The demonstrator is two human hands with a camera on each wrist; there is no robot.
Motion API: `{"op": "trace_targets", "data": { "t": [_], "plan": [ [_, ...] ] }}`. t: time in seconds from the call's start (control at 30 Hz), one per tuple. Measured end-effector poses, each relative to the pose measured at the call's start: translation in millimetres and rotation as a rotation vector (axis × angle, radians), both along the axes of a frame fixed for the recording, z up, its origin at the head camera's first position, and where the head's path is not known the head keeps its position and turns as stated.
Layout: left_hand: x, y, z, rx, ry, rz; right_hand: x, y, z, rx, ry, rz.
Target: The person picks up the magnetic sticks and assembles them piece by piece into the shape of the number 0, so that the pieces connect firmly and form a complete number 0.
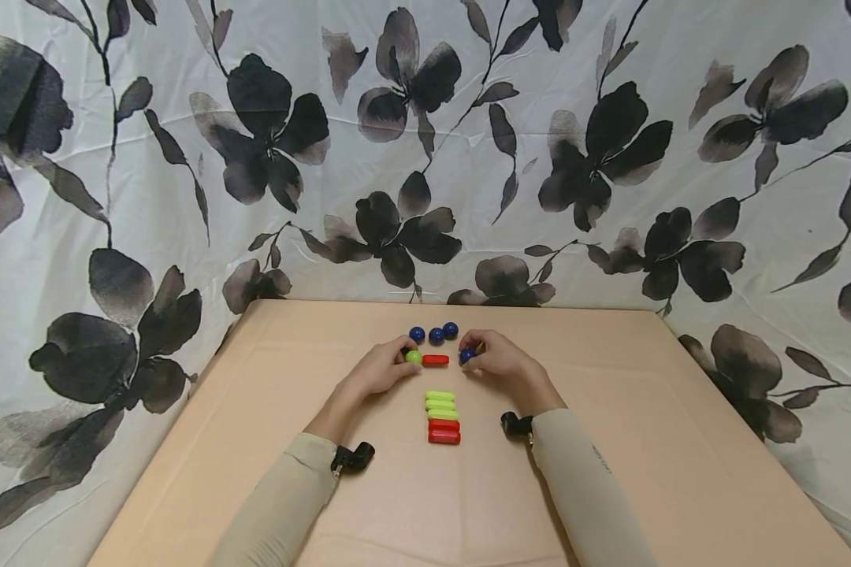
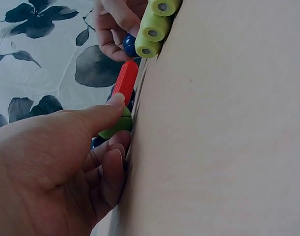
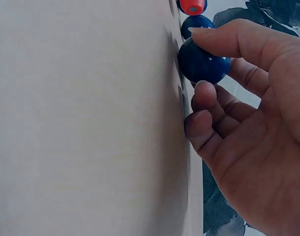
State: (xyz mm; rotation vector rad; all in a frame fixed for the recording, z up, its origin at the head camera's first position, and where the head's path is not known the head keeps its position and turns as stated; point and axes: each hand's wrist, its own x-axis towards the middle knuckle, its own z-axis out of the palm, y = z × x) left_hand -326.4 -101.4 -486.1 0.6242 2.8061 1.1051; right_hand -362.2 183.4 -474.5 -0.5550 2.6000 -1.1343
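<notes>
Between its thumb and fingers my left hand [image 1: 381,368] pinches a green ball [image 1: 414,358], partly hidden by the thumb in the left wrist view. A short red rod [image 1: 436,361] lies just right of that ball, its near end at the ball; whether they are joined I cannot tell. Past the rod's other end, a small gap away, my right hand [image 1: 502,358] holds a glossy blue ball [image 3: 203,61] by thumb and fingertips, low at the tabletop. The remaining fingers of the right hand are loosely bent beneath the ball.
Behind the hands sit three more blue balls [image 1: 436,336]. Nearer the person, yellow-green rods [image 1: 440,405] and two red rods [image 1: 444,431] lie stacked in a column; grey discs show in the yellow-green rod ends. The tan table [image 1: 312,331] ends at a floral cloth [image 1: 496,173].
</notes>
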Motion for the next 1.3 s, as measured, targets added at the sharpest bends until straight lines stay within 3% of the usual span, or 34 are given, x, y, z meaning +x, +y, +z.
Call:
{"op": "trace_targets", "data": {
  "t": [0.33, 0.97, 1.1, 1.3],
  "plan": [
    [-0.4, 6, -0.7, -0.023, 0.013, 0.015, 3.0, -5, 1.1, -0.003, 0.018, 0.069],
    [-2.6, 11, -4.3, -0.036, 0.045, 0.061, -2.0, -14, -7.4, 0.019, 0.057, 0.051],
    [-3.1, 9, -7.4, 0.026, 0.024, 0.079, -3.9, -15, -10.0, 0.008, 0.049, 0.032],
    [-4.7, 2, -13.2, 0.215, -0.043, 0.090, -8.9, -12, -16.6, -0.038, 0.058, -0.032]
  ]
}}
